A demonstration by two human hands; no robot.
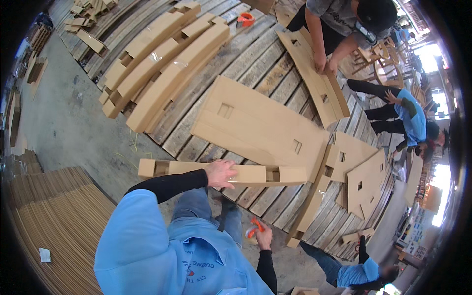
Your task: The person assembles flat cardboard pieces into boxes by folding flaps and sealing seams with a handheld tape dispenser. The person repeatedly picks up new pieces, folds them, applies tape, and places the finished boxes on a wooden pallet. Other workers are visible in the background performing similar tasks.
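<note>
My left hand [221, 173] lies across the top of a long, narrow folded cardboard box [248, 173] at the near edge of the slatted wooden platform [184, 132], its fingers curved over the box. Square cut-outs show near both ends of this box. Down by my thigh, my right hand [264, 237] is closed around an orange tape dispenser [254, 227], apart from the cardboard. Just beyond the box lies a flat cardboard sheet [260, 123] with two square holes. Another long folded box [314, 201] extends toward me at the right end of mine.
Several finished long boxes [182, 64] lie side by side at the far left. Another orange tape dispenser [245, 19] sits behind them. Across the platform, a co-worker folds a cardboard piece [314, 78]. A tall stack of cardboard sheets [59, 226] stands at my left.
</note>
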